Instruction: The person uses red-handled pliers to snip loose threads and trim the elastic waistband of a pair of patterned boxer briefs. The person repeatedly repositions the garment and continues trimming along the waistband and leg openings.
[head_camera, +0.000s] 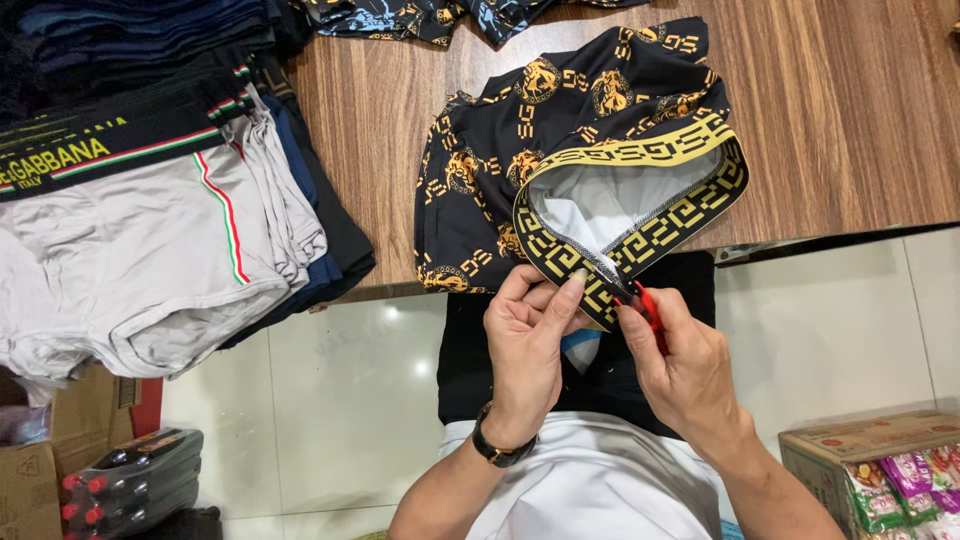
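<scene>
Black and gold underpants (560, 130) are laid on the wooden table (850, 110), at twelve o'clock from the hands. Their patterned waistband (640, 240) is pinched by the closed left hand (525, 335). A small red tool (650, 312) is gripped by the closed right hand (685, 365), touching the waistband. Grey underpants (140, 250) are stacked at nine o'clock.

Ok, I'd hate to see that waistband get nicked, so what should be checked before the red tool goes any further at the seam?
1. Left hand pinches the black-and-gold waistband by the seam: ok.
2. Right hand grips the red tool: ok.
3. Tool tip visible at the seam: cannot tell, fingers hide it.
4. Waistband held open, pale lining showing: ok.
5. Patterned briefs supported on the wooden table: ok.
6. Grey stack of underwear apart from the work: ok.
</scene>
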